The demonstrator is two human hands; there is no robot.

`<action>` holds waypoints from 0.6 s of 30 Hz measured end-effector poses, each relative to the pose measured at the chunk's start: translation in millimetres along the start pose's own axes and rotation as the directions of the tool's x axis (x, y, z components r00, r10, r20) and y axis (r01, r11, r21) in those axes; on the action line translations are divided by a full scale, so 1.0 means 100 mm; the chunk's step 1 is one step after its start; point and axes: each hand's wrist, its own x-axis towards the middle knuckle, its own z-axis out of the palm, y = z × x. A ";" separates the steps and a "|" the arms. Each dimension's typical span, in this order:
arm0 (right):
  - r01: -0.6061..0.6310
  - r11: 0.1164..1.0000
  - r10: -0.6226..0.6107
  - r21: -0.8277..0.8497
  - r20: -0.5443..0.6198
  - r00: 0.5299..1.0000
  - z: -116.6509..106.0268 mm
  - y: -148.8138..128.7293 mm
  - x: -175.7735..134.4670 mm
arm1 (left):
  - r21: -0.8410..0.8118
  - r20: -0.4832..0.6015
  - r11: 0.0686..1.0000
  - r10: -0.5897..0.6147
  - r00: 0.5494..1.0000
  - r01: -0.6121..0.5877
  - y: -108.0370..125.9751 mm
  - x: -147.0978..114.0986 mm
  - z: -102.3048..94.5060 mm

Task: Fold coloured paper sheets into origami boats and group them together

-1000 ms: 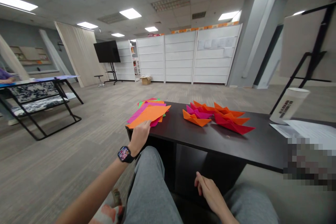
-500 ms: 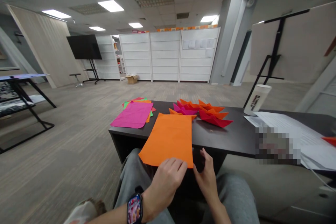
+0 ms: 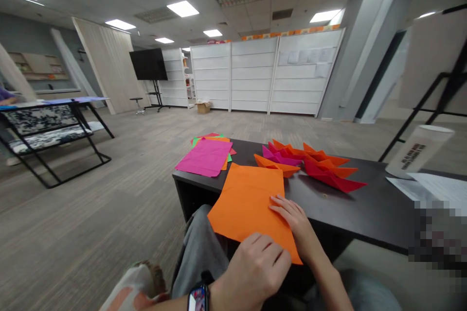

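Observation:
A sheet of orange paper (image 3: 251, 199) lies partly on the dark desk, its near end sticking out over the front edge above my lap. My left hand (image 3: 260, 266), with a watch on the wrist, is closed on the paper's near edge; the fingertips are hidden. My right hand (image 3: 296, 221) rests with fingers stretched out on the right side of the same sheet. Beyond it, an orange folded paper boat (image 3: 277, 165) sits close to the sheet's far right corner. More folded boats, including a red one (image 3: 337, 180) and a magenta one (image 3: 280, 154), stand to the right.
A stack of coloured sheets, topped by magenta paper (image 3: 205, 156), is at the desk's left end. On the right stand a white cup (image 3: 419, 151) and printed papers (image 3: 441, 189). The dark desk (image 3: 365, 214) has a front edge just before my knees.
My right hand has moved up from below the corner onto the paper's right side. The sheet's near right corner has come toward me with my left hand. The view has turned left.

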 end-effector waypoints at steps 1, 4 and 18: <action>-0.009 1.000 0.009 0.013 0.004 1.000 -0.01 -0.04 -0.03 | -0.001 -0.031 1.000 0.009 0.999 -0.009 0.01 -0.02 0.01; -0.055 0.997 0.053 0.045 0.038 0.998 -0.04 -0.19 -0.13 | -0.040 -0.092 0.998 0.048 0.995 -0.052 0.05 -0.08 0.03; -0.241 0.958 0.258 -0.152 0.101 0.961 -0.57 0.07 1.00 | -0.098 -0.091 0.993 0.050 0.995 -0.059 0.00 -0.12 -0.13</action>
